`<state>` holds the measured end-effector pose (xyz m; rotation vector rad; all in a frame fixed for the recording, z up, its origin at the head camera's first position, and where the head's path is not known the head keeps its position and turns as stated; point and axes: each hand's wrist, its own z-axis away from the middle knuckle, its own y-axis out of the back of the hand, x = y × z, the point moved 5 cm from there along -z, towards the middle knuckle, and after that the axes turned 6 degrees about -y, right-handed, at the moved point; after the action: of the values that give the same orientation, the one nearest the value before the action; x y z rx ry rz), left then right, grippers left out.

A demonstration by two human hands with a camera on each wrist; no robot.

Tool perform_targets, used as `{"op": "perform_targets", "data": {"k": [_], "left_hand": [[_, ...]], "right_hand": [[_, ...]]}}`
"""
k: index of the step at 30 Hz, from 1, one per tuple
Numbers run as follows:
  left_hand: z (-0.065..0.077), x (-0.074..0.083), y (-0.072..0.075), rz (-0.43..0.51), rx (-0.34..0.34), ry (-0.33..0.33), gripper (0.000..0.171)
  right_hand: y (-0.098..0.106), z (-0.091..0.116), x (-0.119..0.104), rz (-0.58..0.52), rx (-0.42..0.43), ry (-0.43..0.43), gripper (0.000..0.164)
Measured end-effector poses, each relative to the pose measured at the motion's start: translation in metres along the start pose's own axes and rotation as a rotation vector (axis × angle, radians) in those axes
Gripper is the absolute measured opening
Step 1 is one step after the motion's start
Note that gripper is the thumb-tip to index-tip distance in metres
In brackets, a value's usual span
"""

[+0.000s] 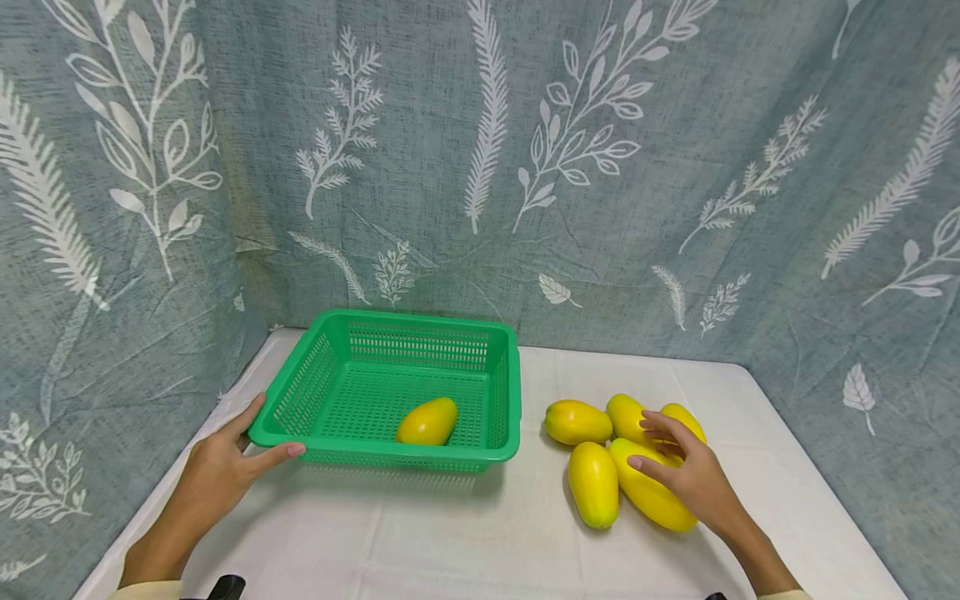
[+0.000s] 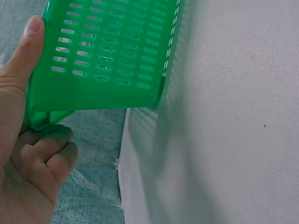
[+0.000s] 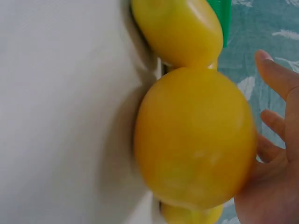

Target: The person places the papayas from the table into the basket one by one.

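At the near left corner of a green plastic basket [image 1: 375, 452], my left hand [image 1: 217, 471] grips the rim. In the left wrist view the thumb [image 2: 32, 39] lies along the rim and the other fingers curl beneath it. One yellow mango [image 1: 429, 422] lies in the basket near its front wall. Over the group of mangoes on the right, my right hand [image 1: 693, 475] hovers with fingers spread. Closest to it is a long mango [image 1: 652, 492], which the right wrist view shows as a large yellow fruit [image 3: 196, 137] beside the palm.
Around the long mango lie other mangoes: one at the front [image 1: 594, 486], one at the left [image 1: 577, 422], and more behind, partly covered by the right hand. A white cloth [image 1: 450, 542] covers the table. Grey-green leaf-patterned curtains [image 1: 435, 167] enclose the back and sides.
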<state>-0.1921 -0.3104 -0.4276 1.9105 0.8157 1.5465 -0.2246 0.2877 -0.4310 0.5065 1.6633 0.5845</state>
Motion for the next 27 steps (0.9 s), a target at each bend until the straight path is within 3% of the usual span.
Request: {"op": "perform_targets", "data": {"k": [6,17,27], "left_hand": [[0.001,-0.002,-0.001,0.017,-0.028,0.030,0.110],[-0.001,0.000,0.000,0.008,-0.026,0.018,0.109],[0.001,0.000,0.000,0.000,-0.012,0.005,0.108]], "right_hand": [[0.001,0.006,0.010,0.031,0.004,-0.032,0.071],[-0.001,0.016,0.024,0.086,0.004,-0.084,0.071],[-0.007,0.022,0.036,0.139,-0.147,-0.279,0.086]]}}
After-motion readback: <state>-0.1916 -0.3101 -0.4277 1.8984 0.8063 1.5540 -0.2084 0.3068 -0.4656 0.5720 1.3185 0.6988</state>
